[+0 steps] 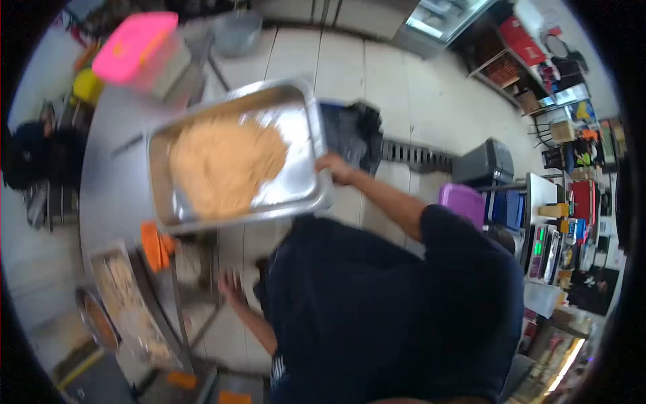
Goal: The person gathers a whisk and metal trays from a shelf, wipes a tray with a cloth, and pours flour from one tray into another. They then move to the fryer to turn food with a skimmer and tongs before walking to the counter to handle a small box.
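Observation:
A large metal tray with a mound of orange-tan powdery or crumbly material extends over the edge of the steel table. My right hand is closed on the tray's right rim. Below the tray, away from it, my left hand is held over the floor with its fingers apart and nothing in it. An orange cloth hangs at the table edge, close to the tray's lower left corner.
A pink-lidded container and a clear bowl are at the upper left. A long tray of pale pieces and a round pan lie at the lower left. A black bag, floor drain and grey bin are to the right.

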Demonstrator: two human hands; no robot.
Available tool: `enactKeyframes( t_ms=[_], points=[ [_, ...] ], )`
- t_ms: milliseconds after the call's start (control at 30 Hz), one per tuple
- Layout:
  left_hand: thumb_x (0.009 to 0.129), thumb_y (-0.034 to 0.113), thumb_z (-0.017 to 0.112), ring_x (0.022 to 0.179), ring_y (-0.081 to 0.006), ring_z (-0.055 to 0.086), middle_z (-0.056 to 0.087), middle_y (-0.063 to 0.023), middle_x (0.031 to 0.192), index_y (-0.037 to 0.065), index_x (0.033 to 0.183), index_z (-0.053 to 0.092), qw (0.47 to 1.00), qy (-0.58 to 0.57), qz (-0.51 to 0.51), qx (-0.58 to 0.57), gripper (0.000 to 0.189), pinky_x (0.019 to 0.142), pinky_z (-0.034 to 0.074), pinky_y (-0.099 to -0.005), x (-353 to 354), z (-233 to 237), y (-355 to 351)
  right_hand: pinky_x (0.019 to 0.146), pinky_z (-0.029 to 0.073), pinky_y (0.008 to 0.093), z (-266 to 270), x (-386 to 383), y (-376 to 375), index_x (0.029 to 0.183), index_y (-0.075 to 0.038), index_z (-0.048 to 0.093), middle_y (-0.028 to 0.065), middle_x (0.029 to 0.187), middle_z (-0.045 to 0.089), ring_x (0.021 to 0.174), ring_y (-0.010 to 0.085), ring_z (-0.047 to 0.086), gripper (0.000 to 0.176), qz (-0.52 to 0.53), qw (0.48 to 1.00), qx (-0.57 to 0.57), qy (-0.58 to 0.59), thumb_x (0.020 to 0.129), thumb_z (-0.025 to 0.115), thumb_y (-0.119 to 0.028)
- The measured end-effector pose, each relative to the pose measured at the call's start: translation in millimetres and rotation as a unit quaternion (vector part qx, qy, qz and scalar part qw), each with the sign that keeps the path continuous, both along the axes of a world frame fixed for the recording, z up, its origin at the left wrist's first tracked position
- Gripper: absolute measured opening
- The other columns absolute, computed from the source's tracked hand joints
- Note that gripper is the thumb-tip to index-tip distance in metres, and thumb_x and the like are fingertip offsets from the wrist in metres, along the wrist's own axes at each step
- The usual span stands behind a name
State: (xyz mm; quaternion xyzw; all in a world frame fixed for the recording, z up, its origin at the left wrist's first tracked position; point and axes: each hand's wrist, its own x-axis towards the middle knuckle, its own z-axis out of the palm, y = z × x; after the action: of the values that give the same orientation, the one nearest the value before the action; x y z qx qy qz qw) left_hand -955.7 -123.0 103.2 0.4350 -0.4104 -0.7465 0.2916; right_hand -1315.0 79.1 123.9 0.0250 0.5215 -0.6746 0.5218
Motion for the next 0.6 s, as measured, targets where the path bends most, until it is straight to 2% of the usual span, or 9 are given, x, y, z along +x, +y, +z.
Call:
enactKeyframes(
  t_ms=[67,100,200,367,433,467,500,567,600],
  points=[
    [0.080,0.047,0.034,0.116,-0.0252,0.028,0.033,-0.0106,0.124,0.009,0.121,0.031,0.970,0.174,-0.073,0.153,0.056,0.096,0.017,-0.0449,-6.1,-76.5,-73.9,0.069,0.041,0.0287,49.9,29.2,7.6,0.093,0.004,0.046,0.0104,0.077,0.050,0.074,0.0181,0.051,0.035,-0.030,0.996,-0.010,0.081,0.062,0.049,-0.009],
    [0.079,0.051,0.033,0.117,-0.0234,0.026,0.033,-0.0069,0.124,0.014,0.122,0.031,0.943,0.218,-0.093,0.234,0.056,0.094,0.014,-0.0499,-32.3,-47.7,-66.7,0.067,0.041,0.0284,-1.4,27.3,34.5,0.099,0.004,0.043,0.0099,0.076,0.049,0.070,0.0166,0.050,0.043,0.014,0.978,0.063,0.200,0.058,0.050,-0.007],
    [0.076,0.055,0.034,0.117,-0.0248,0.024,0.033,-0.0090,0.124,0.015,0.122,0.031,0.860,0.360,-0.153,0.327,0.061,0.092,0.014,-0.0540,-79.6,-21.1,-78.1,0.055,0.038,0.0240,60.9,62.9,36.2,0.114,-0.003,0.034,0.0048,0.077,0.044,0.067,0.0104,0.044,0.064,-0.067,0.976,0.096,0.182,0.053,0.052,-0.009],
    [0.074,0.048,0.044,0.113,-0.0289,0.029,0.035,-0.0137,0.121,0.009,0.118,0.035,0.857,0.224,-0.283,0.368,0.059,0.092,0.022,-0.0493,-49.6,-45.1,-39.0,0.048,0.035,0.0234,44.4,167.7,110.6,0.121,-0.011,0.025,0.0035,0.080,0.043,0.066,0.0086,0.042,0.076,-0.111,0.963,0.122,0.214,0.051,0.054,-0.013],
    [0.072,0.033,0.048,0.107,-0.0303,0.036,0.040,-0.0129,0.116,0.005,0.113,0.038,0.897,0.071,-0.310,0.306,0.051,0.089,0.030,-0.0455,-80.0,-95.6,-96.0,0.049,0.035,0.0240,38.9,166.3,66.0,0.123,-0.011,0.021,0.0032,0.079,0.043,0.066,0.0096,0.042,0.081,-0.133,0.961,0.158,0.183,0.050,0.054,-0.013],
    [0.072,0.021,0.045,0.101,-0.0300,0.042,0.043,-0.0138,0.110,0.003,0.110,0.040,0.900,0.032,-0.278,0.334,0.043,0.085,0.035,-0.0442,-58.7,-97.2,-87.3,0.053,0.039,0.0277,27.4,198.3,80.9,0.116,-0.007,0.034,0.0052,0.082,0.047,0.071,0.0117,0.046,0.067,-0.172,0.950,0.207,0.157,0.052,0.055,-0.013],
    [0.072,0.020,0.045,0.098,-0.0301,0.043,0.044,-0.0137,0.108,0.002,0.109,0.040,0.876,0.026,-0.305,0.372,0.041,0.083,0.037,-0.0443,-57.3,-85.3,-88.2,0.058,0.040,0.0295,5.7,217.1,95.8,0.107,-0.004,0.041,0.0064,0.085,0.049,0.075,0.0129,0.047,0.054,-0.033,0.876,0.238,0.418,0.055,0.054,-0.012],
    [0.072,0.021,0.045,0.095,-0.0287,0.045,0.046,-0.0131,0.104,0.001,0.103,0.043,0.870,0.002,-0.296,0.394,0.037,0.080,0.039,-0.0434,-35.9,-102.5,-102.7,0.072,0.039,0.0314,-4.2,246.3,84.9,0.090,-0.002,0.050,0.0069,0.086,0.053,0.081,0.0166,0.049,0.028,-0.122,0.978,0.136,0.098,0.064,0.050,-0.011],
    [0.072,0.023,0.045,0.094,-0.0272,0.046,0.048,-0.0126,0.101,0.001,0.099,0.046,0.881,-0.028,-0.281,0.380,0.035,0.079,0.040,-0.0424,-24.5,-125.7,-113.2,0.080,0.038,0.0324,-6.5,263.2,78.7,0.082,-0.001,0.054,0.0071,0.086,0.055,0.084,0.0184,0.050,0.017,-0.187,0.974,0.114,-0.057,0.068,0.048,-0.011]
  ],
)
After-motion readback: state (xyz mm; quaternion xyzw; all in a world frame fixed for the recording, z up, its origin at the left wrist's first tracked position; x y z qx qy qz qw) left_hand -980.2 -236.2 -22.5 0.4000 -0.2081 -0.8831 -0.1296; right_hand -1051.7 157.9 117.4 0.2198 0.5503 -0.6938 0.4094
